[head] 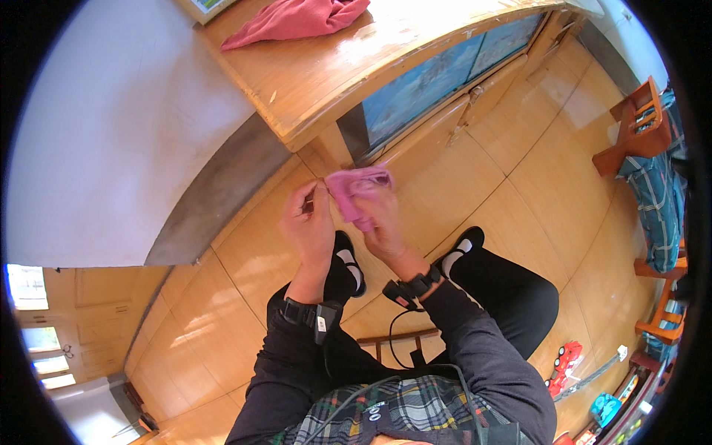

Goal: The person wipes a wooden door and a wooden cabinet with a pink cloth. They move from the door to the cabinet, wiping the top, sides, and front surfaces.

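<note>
Bunched pink cloth [350, 194] is held up over the tiled floor, between the knees and the cabinet. My right hand [381, 222], somewhat blurred, grips it from the right and below. At the cloth's left edge is my left hand [311, 219], with thumb and forefinger pinched together; whether they hold a corner of the cloth or something thin is too small to tell. Both wrists carry black strapped devices. On the wooden cabinet top lies a separate red-pink cloth [300, 22].
The wooden cabinet [272, 100] with blue glass panels stands ahead, beside a white wall [128, 128]. A red toy truck [564, 367] is on the floor at lower right. A wooden seat with blue plaid fabric [656, 206] stands at far right.
</note>
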The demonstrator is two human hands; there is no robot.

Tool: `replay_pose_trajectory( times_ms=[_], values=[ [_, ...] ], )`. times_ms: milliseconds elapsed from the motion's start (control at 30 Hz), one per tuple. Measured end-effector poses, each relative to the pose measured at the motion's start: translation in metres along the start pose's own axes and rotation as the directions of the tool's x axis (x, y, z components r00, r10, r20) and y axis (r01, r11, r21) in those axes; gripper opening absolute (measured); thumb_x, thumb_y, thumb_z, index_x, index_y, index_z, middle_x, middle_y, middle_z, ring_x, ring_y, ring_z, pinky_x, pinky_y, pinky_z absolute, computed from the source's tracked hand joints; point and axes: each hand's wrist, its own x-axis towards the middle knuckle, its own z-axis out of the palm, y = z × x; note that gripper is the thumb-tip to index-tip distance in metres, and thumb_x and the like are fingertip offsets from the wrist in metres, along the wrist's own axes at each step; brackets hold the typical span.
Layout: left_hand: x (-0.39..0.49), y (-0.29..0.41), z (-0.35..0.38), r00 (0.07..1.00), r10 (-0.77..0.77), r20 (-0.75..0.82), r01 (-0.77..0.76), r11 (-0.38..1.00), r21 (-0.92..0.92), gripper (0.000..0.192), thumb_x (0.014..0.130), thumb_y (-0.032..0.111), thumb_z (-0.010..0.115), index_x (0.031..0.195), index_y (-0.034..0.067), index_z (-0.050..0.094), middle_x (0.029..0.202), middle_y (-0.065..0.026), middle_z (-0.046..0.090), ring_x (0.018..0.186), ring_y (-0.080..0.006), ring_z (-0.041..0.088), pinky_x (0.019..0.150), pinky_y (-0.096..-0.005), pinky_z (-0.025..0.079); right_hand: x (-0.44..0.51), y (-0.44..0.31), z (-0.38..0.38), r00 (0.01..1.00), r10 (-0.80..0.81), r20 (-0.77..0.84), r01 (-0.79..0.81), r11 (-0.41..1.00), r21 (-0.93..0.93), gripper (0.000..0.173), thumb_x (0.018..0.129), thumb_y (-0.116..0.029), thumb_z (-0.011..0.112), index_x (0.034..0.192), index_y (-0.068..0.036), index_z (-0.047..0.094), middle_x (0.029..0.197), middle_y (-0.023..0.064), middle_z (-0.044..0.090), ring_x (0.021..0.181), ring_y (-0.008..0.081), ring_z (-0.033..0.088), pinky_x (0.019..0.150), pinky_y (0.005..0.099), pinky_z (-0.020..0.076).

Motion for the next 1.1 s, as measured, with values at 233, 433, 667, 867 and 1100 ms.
replay_pose_trajectory(
  times_ms=[233, 433, 667, 867, 1100],
  values=[
    [-0.011, -0.001, 0.007, 0.910, -0.123, 0.395, 0.091, 0.991, 0.100, 0.025, 0.091, 0.021, 0.068, 0.106, 0.001, 0.066, 0.092, -0.0073, 0.068, 0.081, -0.0113, 0.064, 0.069, -0.0249, 0.050, -0.019, -0.018, -0.042, 0.568, 0.789, 0.235, -0.484, 0.090, 0.870, 0.039, 0.103, -0.030, 0.046, 0.134, -0.007, 0.045, 0.132, 0.0075, 0.054, 0.118, 0.0221, 0.054, 0.101, 0.0378, 0.0452],
    [-0.034, -0.011, 0.021, 0.687, -0.049, 0.725, -0.080, 0.987, 0.142, 0.032, 0.086, 0.025, 0.070, 0.106, 0.000, 0.065, 0.091, -0.0117, 0.069, 0.078, -0.0200, 0.066, 0.070, -0.0321, 0.052, -0.018, -0.021, -0.055, 0.600, 0.745, 0.290, -0.488, 0.054, 0.871, 0.039, 0.102, -0.028, 0.047, 0.136, -0.010, 0.044, 0.128, 0.0067, 0.054, 0.116, 0.0191, 0.054, 0.098, 0.0353, 0.0461],
    [-0.029, -0.029, 0.020, 0.662, -0.227, 0.714, 0.207, 0.971, 0.117, 0.022, 0.093, 0.016, 0.060, 0.107, -0.001, 0.064, 0.085, -0.0041, 0.065, 0.078, -0.0136, 0.060, 0.072, -0.0277, 0.048, -0.034, -0.018, -0.072, 0.566, 0.819, 0.090, -0.646, 0.373, 0.666, 0.033, 0.101, -0.020, 0.046, 0.132, -0.009, 0.050, 0.129, 0.0058, 0.055, 0.118, 0.0190, 0.053, 0.098, 0.0330, 0.0430],
    [-0.007, -0.036, 0.011, 0.643, -0.307, 0.702, 0.557, 0.816, -0.154, 0.029, 0.097, 0.019, 0.051, 0.114, -0.002, 0.062, 0.100, -0.0052, 0.065, 0.093, -0.0169, 0.062, 0.085, -0.0307, 0.048, -0.051, -0.002, -0.091, 0.788, 0.595, -0.156, -0.599, 0.800, 0.026, 0.019, 0.098, -0.009, 0.054, 0.112, -0.003, 0.065, 0.127, 0.0084, 0.057, 0.120, 0.0168, 0.051, 0.101, 0.0316, 0.0407],
    [-0.004, -0.020, 0.016, 0.734, -0.334, 0.591, 0.624, 0.675, -0.394, 0.035, 0.099, 0.023, 0.048, 0.125, 0.001, 0.055, 0.120, -0.0099, 0.063, 0.113, -0.0239, 0.059, 0.098, -0.0395, 0.045, -0.055, -0.018, -0.125, 0.593, 0.792, 0.147, -0.753, 0.480, 0.451, 0.017, 0.098, -0.013, 0.054, 0.108, -0.003, 0.064, 0.106, 0.0027, 0.060, 0.101, 0.0108, 0.054, 0.092, 0.0274, 0.0433]
  ],
)
